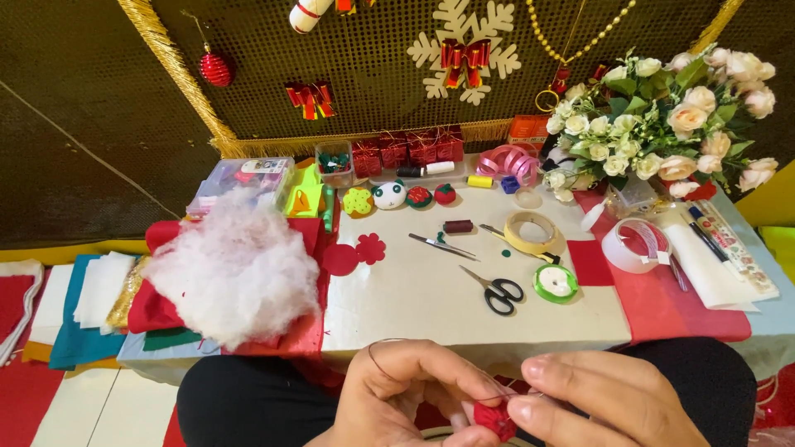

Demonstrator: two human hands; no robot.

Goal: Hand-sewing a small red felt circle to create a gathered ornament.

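Observation:
Both hands meet at the bottom edge of the view, above my lap. My left hand [406,393] pinches a small red felt piece [495,419] between its fingers. My right hand [609,397] touches the same piece from the right with thumb and fingertip. A thin dark thread [374,364] loops over the left hand. Whether a needle is held is not visible.
On the low table [414,306]: a pile of white stuffing [236,269], black-handled scissors [495,291], tape rolls [532,233], green ribbon spool [556,283], small felt figures [389,195], red felt sheets [662,306], a bouquet of white flowers [662,124]. Fabric stacks [79,310] lie at the left.

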